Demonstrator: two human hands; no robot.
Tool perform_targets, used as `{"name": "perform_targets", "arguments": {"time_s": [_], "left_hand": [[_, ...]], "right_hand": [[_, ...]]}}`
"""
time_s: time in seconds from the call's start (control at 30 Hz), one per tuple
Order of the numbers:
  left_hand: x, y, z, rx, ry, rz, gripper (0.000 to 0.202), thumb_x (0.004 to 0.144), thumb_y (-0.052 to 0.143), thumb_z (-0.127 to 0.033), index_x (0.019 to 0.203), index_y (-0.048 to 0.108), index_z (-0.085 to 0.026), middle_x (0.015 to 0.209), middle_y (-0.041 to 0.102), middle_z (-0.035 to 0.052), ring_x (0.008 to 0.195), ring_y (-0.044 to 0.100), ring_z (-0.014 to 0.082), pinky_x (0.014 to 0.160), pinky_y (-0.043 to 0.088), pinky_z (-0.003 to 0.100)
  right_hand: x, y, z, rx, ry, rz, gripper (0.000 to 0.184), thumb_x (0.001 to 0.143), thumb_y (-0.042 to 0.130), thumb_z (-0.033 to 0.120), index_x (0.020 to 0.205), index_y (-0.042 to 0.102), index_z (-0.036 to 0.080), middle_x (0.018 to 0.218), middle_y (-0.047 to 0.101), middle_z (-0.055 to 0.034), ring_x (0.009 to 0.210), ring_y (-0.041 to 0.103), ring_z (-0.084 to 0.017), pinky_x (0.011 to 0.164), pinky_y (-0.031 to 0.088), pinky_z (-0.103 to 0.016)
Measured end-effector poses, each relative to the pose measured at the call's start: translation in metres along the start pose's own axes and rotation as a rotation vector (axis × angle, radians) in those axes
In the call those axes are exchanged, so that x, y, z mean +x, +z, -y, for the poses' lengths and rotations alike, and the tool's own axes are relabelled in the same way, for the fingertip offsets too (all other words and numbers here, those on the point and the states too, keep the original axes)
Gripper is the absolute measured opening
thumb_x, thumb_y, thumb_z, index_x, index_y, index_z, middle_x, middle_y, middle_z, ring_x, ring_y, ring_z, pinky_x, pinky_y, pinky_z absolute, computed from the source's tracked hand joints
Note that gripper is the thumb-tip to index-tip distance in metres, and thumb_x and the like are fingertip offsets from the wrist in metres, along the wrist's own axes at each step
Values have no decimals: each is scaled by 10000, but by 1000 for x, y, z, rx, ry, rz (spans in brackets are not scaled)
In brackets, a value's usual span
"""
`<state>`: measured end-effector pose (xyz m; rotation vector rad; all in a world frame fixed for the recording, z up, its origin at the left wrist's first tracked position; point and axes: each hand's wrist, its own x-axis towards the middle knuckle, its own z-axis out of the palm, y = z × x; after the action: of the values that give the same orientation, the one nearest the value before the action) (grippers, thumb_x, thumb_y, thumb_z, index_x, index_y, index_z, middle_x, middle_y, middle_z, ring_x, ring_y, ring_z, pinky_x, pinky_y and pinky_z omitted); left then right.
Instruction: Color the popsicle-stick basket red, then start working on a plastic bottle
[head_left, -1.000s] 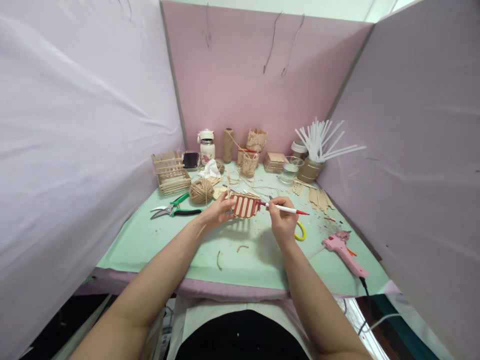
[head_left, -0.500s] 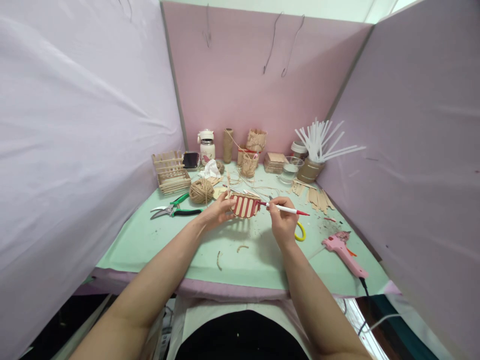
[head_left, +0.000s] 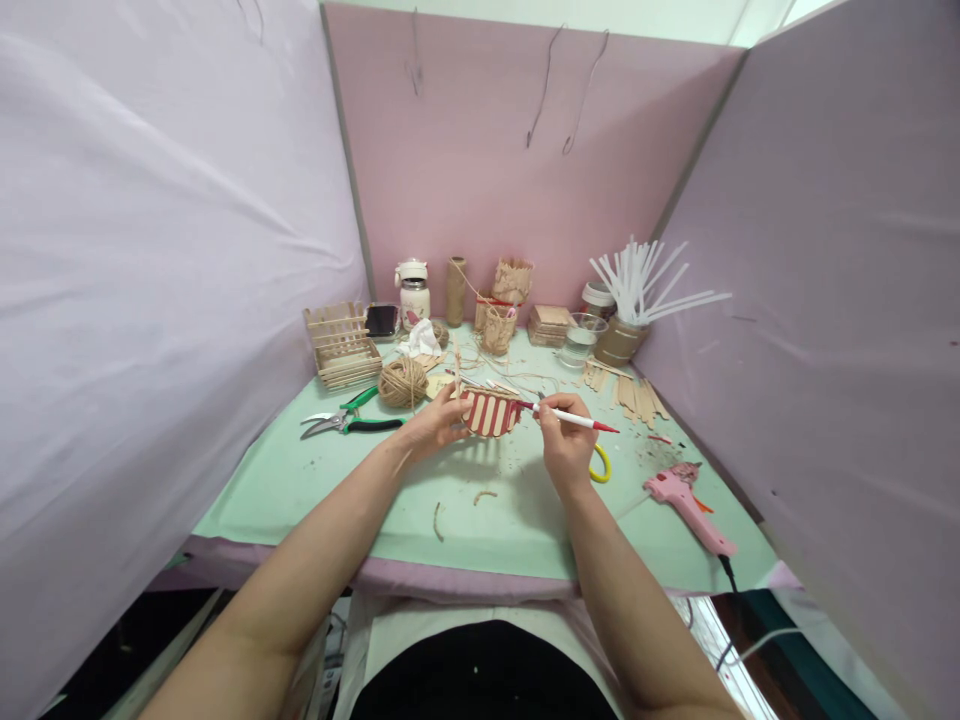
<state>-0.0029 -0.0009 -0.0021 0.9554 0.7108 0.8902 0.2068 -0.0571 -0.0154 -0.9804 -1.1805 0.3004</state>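
Note:
My left hand [head_left: 433,424] grips the left end of a small craft piece of wooden sticks with red and pale stripes [head_left: 491,413], held just above the green table mat [head_left: 315,480]. My right hand [head_left: 564,443] pinches a red-and-white marker pen [head_left: 574,419] whose tip touches the right edge of the striped piece. Both hands are closed around what they hold.
Green-handled pliers [head_left: 346,421] and a ball of twine [head_left: 403,382] lie to the left. A pink glue gun [head_left: 684,501] lies at the right, yellow-handled scissors [head_left: 601,464] sit behind my right hand. Wooden sticks [head_left: 634,394], a jar of white glue sticks [head_left: 628,320], a stick crate [head_left: 341,345] and jars stand at the back.

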Motion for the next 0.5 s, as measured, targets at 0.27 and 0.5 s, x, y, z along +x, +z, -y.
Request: {"name": "perform_targets", "arguments": {"time_s": [0.27, 0.5], "left_hand": [[2, -2, 1, 5, 2, 2, 759, 646, 974, -402, 1294, 605, -261, 1344, 691, 122, 1102, 717, 256, 922, 580, 382], [0, 0, 0, 17, 2, 8, 734, 632, 974, -430, 1229, 583, -261, 1314, 689, 99, 1061, 714, 229, 856, 567, 336]], "right_hand": [[-1, -1, -2, 3, 2, 16, 137, 898, 659, 335, 797, 637, 246, 730, 645, 8, 695, 602, -189, 688, 478, -343], [-1, -1, -3, -9, -7, 21, 133, 890, 653, 322, 786, 632, 244, 721, 631, 13, 690, 579, -182, 684, 454, -337]]}}
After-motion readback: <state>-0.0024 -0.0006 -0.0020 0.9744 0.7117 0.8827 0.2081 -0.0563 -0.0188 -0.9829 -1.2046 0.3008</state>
